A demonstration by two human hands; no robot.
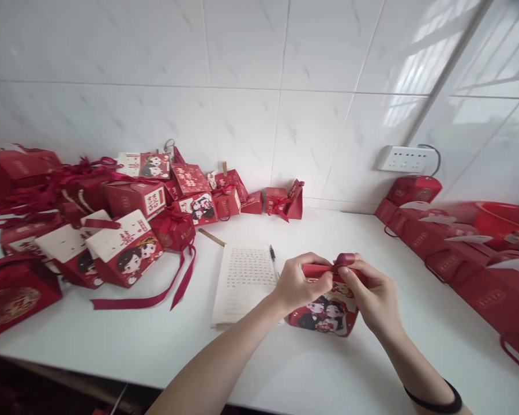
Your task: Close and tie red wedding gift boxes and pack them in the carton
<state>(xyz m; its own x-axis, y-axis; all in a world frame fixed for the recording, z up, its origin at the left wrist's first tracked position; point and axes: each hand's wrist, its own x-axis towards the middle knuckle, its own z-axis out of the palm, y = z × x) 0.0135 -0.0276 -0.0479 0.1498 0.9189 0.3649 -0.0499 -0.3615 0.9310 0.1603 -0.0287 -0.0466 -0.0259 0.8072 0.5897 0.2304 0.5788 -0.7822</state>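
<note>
A small red gift box [326,314] printed with a cartoon couple stands on the white counter [311,369] in front of me. My left hand [300,282] pinches the red ribbon [343,260] at the box's top from the left. From the right, my right hand [374,294] pinches the same ribbon, fingers closed on its loop. Both hands meet over the top edge of the box. A black band sits on my right wrist.
A sheet of lined paper [244,279] with a pen [272,256] lies left of the box. Several red gift boxes [125,242] with loose ribbons are piled at the left and back. More red boxes [458,259] line the right. A socket strip [404,158] hangs on the tiled wall.
</note>
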